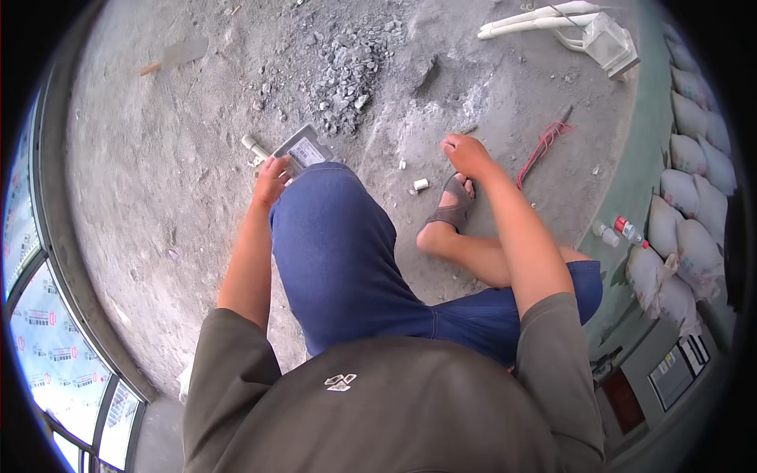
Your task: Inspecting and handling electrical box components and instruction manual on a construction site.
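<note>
My left hand is beside my raised knee, its fingers closed on the near left edge of a flat grey box with a white label. A short white pipe piece sticks out next to that box, just past my fingertips. My right hand is closed above my sandalled foot, fingers pinched together. What it holds, if anything, is hidden. Just beyond those fingers shows a small dark stick-like piece. Between my knee and foot, a short white pipe offcut and a smaller white piece lie on the floor.
Broken grey rubble is heaped ahead on the dusty concrete floor. A wooden-handled flat blade lies far left. White pipes joined to a box, red wire, plastic bottles and stacked sacks are on the right.
</note>
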`<act>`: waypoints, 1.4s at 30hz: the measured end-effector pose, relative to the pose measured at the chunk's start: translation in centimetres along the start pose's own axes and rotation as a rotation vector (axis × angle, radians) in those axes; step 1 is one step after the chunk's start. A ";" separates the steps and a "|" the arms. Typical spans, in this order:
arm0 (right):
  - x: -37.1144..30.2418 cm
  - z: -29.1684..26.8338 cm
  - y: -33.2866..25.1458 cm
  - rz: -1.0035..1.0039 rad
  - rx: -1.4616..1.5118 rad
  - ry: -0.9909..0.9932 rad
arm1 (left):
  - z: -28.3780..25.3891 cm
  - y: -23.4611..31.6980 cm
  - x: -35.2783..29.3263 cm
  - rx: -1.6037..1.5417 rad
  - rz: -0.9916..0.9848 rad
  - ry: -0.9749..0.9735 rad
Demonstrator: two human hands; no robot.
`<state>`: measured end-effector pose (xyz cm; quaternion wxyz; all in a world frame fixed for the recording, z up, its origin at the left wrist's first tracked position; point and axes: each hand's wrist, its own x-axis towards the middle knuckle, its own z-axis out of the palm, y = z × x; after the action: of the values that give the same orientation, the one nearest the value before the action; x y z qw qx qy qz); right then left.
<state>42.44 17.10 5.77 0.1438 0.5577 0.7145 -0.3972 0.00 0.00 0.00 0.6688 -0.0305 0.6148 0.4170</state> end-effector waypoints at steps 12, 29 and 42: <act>-6.7 6.6 -0.7 -0.001 -0.091 -0.059 | 0.2 -4.5 0.2 0.169 -0.085 0.149; -5.0 6.5 0.1 0.486 0.825 0.494 | 0.4 -6.6 -1.9 1.067 0.508 -0.340; -2.3 -9.2 -17.9 -0.939 -0.050 0.849 | 14.5 3.0 -6.5 0.945 0.617 -0.508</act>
<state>29.10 21.11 20.41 -0.3287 0.2900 0.8870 -0.1454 10.43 6.59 10.45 0.5839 0.5486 0.5350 0.2682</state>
